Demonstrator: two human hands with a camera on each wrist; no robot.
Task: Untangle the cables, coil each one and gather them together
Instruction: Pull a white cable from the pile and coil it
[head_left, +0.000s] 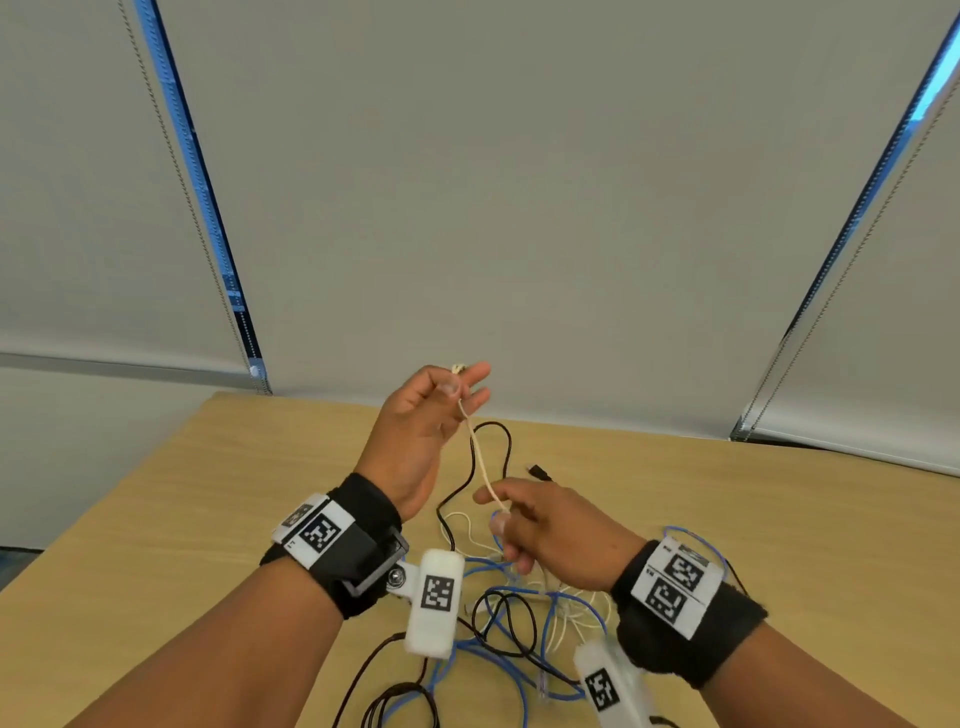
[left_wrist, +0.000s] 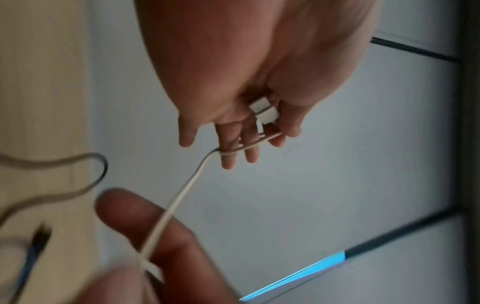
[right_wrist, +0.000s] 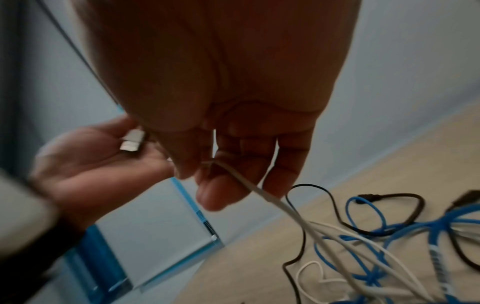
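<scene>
The right hand (head_left: 540, 525) is pinching the white cable (head_left: 482, 462) low over the tangle (head_left: 519, 623) on the table (head_left: 727, 519). The left hand (head_left: 415, 431) is gripping the cable's plug (left_wrist: 262, 109) higher up, wrapping it round its fingers (left_wrist: 228, 152). The cable is running taut between them, slanting up toward the left hand, likely feeding the coil.
</scene>
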